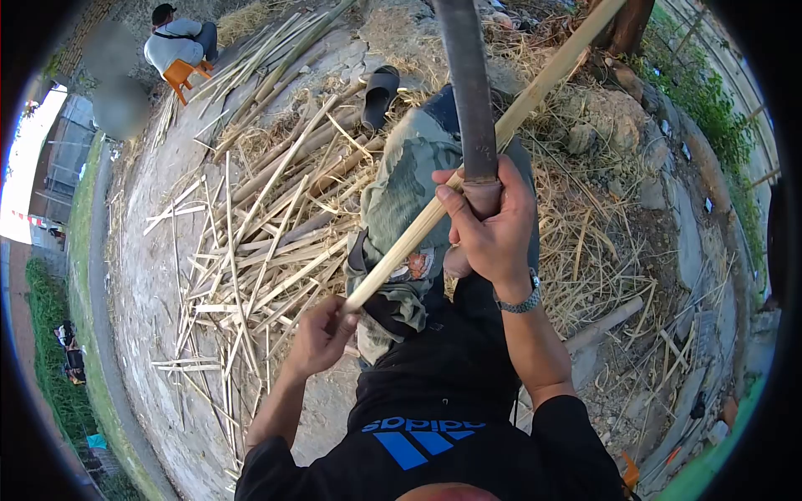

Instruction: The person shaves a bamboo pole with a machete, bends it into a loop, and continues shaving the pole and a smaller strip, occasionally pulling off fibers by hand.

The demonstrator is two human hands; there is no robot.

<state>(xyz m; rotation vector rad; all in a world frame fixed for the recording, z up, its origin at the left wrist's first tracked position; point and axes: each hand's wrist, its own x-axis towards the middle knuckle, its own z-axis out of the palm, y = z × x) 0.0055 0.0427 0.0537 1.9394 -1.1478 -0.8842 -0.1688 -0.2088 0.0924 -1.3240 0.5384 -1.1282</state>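
A long pale bamboo strip (401, 250) runs diagonally from lower left to upper right across my lap. My left hand (324, 336) grips its lower end. In my right hand (494, 224) is the handle of a large machete (468, 83), its dark blade pointing up and away from me. The blade crosses in front of the strip near the handle, and the right thumb and fingers lie against the strip there. Beneath the strip, a greenish cloth (405, 175) covers my leg.
Split bamboo pieces (251, 275) lie heaped on the left, with shavings (576, 234) around my legs. A black sandal (381, 96) lies ahead. A person (174, 48) sits on an orange chair (179, 77) at upper left. Rocks (582, 139) are at right.
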